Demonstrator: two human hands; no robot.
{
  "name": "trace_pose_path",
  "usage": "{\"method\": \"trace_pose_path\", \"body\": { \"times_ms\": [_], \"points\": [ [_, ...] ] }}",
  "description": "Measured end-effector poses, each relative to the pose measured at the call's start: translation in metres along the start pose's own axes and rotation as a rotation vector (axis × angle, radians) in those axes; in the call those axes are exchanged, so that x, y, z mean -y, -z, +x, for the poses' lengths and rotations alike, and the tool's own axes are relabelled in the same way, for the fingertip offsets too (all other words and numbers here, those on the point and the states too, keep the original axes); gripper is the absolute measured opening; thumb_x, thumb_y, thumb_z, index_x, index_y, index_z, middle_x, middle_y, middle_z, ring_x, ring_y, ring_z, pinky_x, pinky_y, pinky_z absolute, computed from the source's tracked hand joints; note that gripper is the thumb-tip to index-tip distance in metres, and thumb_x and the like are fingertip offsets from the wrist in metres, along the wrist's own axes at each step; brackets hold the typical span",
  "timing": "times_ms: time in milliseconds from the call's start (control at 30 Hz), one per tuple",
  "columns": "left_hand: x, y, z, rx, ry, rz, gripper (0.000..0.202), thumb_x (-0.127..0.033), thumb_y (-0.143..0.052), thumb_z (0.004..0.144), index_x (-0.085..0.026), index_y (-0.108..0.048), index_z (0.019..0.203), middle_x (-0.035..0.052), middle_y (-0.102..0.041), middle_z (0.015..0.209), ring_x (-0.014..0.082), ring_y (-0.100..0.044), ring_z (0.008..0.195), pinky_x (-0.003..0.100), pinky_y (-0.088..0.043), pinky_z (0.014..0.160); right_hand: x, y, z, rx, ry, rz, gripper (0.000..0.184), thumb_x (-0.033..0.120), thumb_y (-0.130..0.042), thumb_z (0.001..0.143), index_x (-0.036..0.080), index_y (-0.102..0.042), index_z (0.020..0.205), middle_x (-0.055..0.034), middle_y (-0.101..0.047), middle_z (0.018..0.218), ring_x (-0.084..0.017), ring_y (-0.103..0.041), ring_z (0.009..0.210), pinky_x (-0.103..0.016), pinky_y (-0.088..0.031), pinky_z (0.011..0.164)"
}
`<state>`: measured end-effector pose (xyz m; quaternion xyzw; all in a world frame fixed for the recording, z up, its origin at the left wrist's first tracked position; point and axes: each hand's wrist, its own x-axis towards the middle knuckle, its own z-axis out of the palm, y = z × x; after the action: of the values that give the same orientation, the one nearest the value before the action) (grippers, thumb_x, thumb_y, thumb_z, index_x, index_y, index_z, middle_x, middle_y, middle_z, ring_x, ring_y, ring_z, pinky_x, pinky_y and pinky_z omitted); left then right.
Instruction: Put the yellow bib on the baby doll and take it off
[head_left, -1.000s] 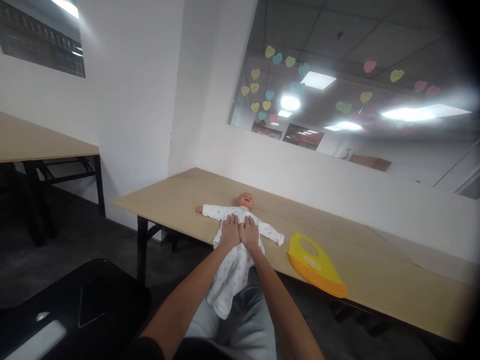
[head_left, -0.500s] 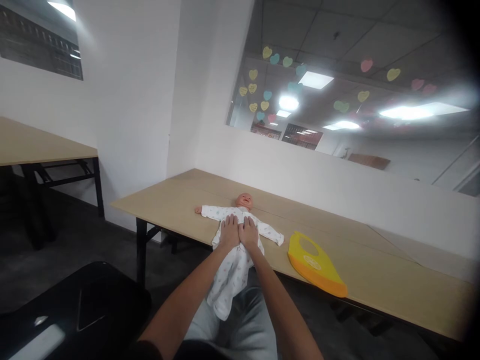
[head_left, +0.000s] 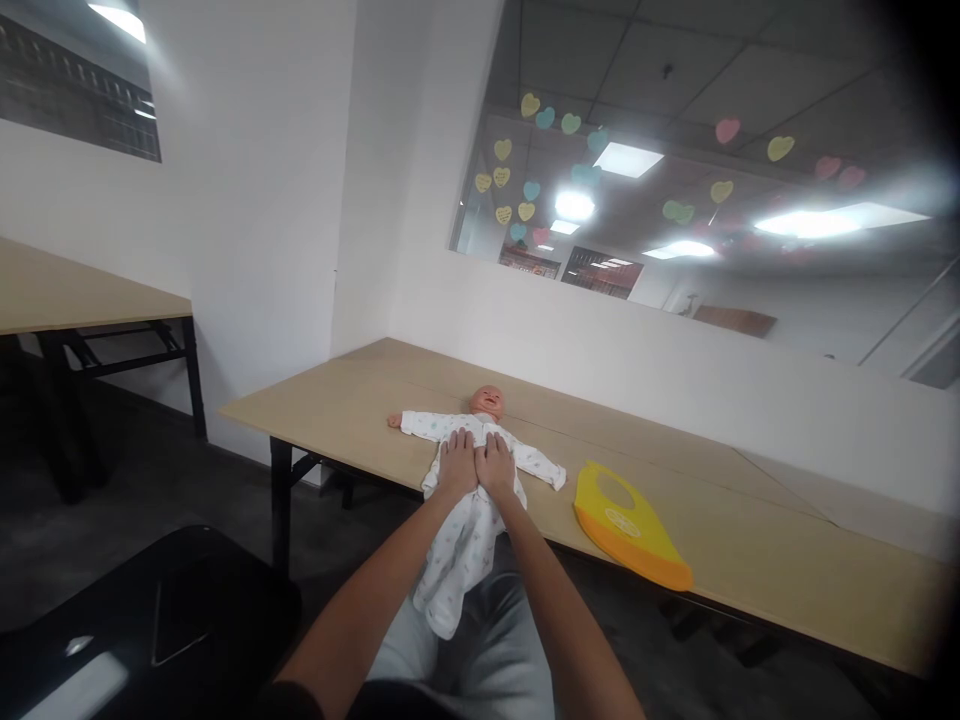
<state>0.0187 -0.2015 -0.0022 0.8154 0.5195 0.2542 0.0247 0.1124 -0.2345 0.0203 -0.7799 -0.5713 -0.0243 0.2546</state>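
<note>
A baby doll [head_left: 487, 402] lies on its back on the wooden table [head_left: 322, 410], arms spread to both sides. It wears a white patterned outfit [head_left: 457, 560], whose lower part hangs over the table's front edge above my lap. My left hand [head_left: 457, 463] rests flat on the doll's chest with its fingers stretched out. Close beside it, my right hand [head_left: 496, 464] lies flat on the same chest, fingers extended. To the right of the doll is a yellow and orange bib [head_left: 630, 525] with a white round print, its lower end by the front edge.
A black chair [head_left: 165, 600] with a dark phone-like slab [head_left: 182, 622] on it stands at lower left. Another table [head_left: 82, 290] is at far left. Behind my table rises a white wall [head_left: 420, 290] with a window [head_left: 675, 200] bearing heart-shaped notes.
The view has shifted very slightly. Both hands stay flat on the doll's chest, and the doll and bib have not visibly moved on the table.
</note>
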Motion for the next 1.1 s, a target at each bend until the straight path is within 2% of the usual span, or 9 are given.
{"method": "trace_pose_path", "body": {
  "times_ms": [1100],
  "points": [
    [0.0008,-0.0010,-0.0004,-0.028,-0.009,-0.008,0.060,-0.031,-0.034,0.103,-0.011,-0.038,0.159,0.0174,-0.035,0.168,0.0338,-0.032,0.156,0.053,-0.034,0.126,-0.0014,-0.0013,-0.0002,-0.016,0.005,0.003,0.057,0.029,-0.035,0.103,0.013,-0.047,0.157,-0.0127,-0.037,0.165,-0.025,-0.034,0.154,-0.043,-0.028,0.129]
  ]
}}
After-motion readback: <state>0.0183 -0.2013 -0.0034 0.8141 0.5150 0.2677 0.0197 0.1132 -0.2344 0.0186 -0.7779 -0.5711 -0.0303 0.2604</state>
